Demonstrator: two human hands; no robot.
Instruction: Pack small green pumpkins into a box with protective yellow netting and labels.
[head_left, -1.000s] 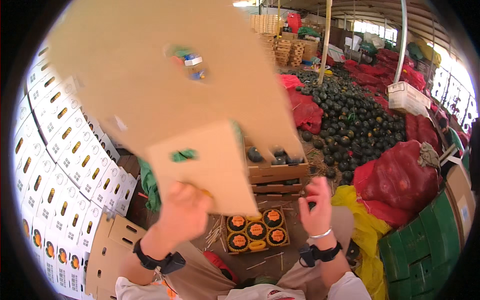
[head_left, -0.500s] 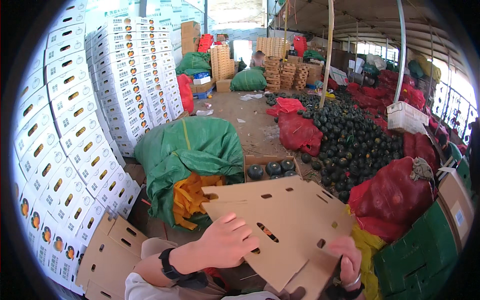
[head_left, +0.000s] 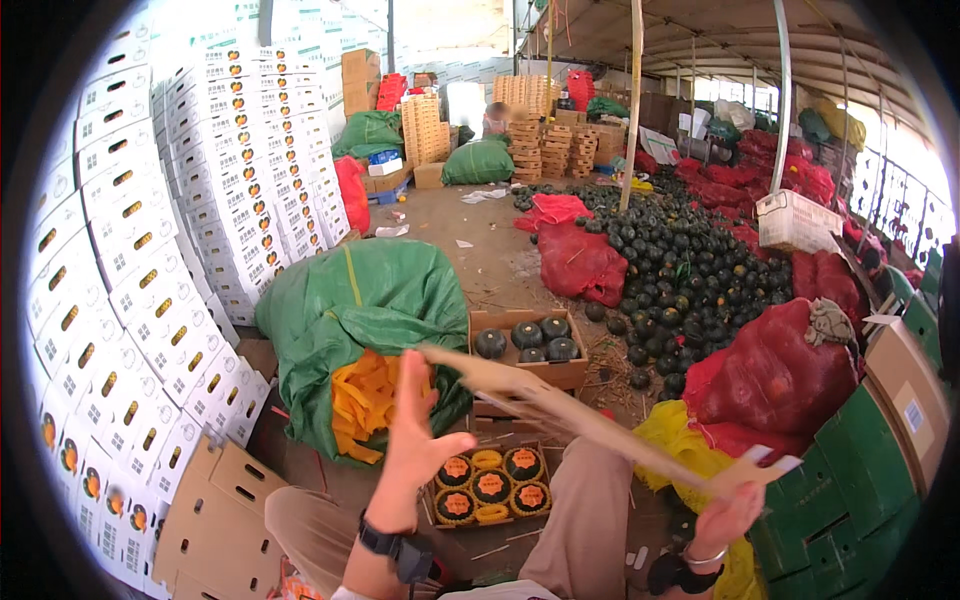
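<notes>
My right hand [head_left: 728, 522] grips one end of a flat brown cardboard carton blank [head_left: 590, 425], now tilted nearly edge-on. My left hand [head_left: 408, 440] is raised with thumb and fingers apart, close to the blank's far end; nothing shows in its grasp. Under the blank, between my knees, a low carton holds several dark squashes [head_left: 491, 487] with orange labels, in yellow foam nets. Beyond it, an open brown carton [head_left: 560, 375] contains several unwrapped dark green squashes [head_left: 530, 335]. A green woven sack [head_left: 370, 290] spilling yellow foam nets [head_left: 365, 400] stands at the left.
Tall stacks of white printed cartons [head_left: 240, 170] line the left. More brown carton blanks [head_left: 215, 510] lean there. At right lie a large squash heap [head_left: 690, 270], red mesh sacks [head_left: 770, 370], a yellow sack [head_left: 670, 440] and green cartons [head_left: 860, 480]. A pole [head_left: 634, 110] stands farther back.
The blank has swung from facing me to nearly edge-on, uncovering the packed carton. My left hand has let go of it and risen to the left; my right hand keeps hold.
</notes>
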